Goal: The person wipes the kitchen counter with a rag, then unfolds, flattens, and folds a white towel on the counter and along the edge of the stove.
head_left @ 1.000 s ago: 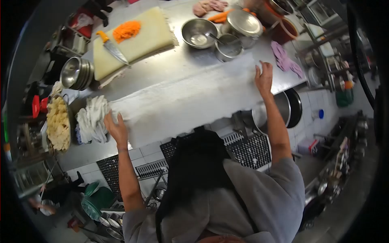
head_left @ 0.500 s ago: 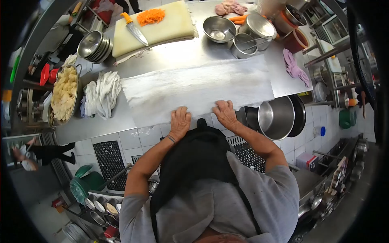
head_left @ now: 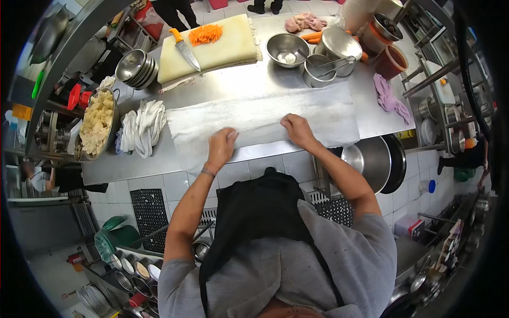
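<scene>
A long white cloth (head_left: pixel 260 112) is spread over the steel table (head_left: pixel 233 84), its near part drawn up between my hands. My left hand (head_left: pixel 221 147) is closed on the near edge of the cloth, left of centre. On the right, my right hand (head_left: pixel 297 130) pinches the same edge. Beyond the cloth is a thick cutting board (head_left: pixel 228 42) with shredded carrot (head_left: pixel 205 34) and an orange-handled knife (head_left: pixel 187 52) lying on it. A bunched white cloth (head_left: pixel 143 129) sits to the left of the spread one.
Stacked metal bowls (head_left: pixel 137 69) and a pan of pale chunks (head_left: pixel 98 122) stand at the left. A steel bowl (head_left: pixel 287 50), a pot with utensils (head_left: pixel 319 71) and a purple cloth (head_left: pixel 389 100) are at the right. Below the table edge is a large pot (head_left: pixel 368 164).
Both hands have moved forward over the table, lifting the cloth's near edge away from me. A strip of bare steel now shows along the front. The view has shifted slightly.
</scene>
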